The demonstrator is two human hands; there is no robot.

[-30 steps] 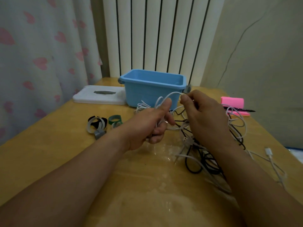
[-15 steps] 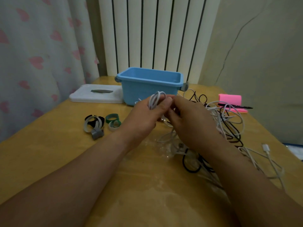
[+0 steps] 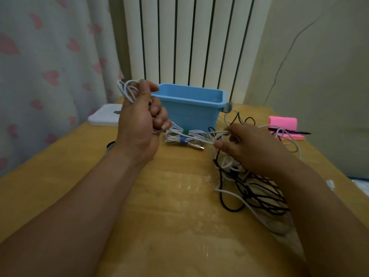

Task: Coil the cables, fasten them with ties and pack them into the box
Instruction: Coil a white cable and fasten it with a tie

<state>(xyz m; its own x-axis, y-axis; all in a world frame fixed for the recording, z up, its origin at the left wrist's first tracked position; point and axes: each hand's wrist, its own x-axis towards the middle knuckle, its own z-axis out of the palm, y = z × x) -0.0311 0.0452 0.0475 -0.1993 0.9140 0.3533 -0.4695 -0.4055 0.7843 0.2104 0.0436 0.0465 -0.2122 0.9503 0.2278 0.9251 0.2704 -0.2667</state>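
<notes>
White cable (image 3: 127,90) stretched left-right: left hand (image 3: 137,124) clenched round its loops, right hand (image 3: 251,148) seemingly pinching strand.

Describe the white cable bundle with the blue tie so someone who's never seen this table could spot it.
Find the light blue box at the far side of the wooden table. Right in front of it lie two tied white cable bundles. Pick the nearer bundle, wrapped in a blue tie; the farther bundle, closer to the box, wears a green tie.
</notes>
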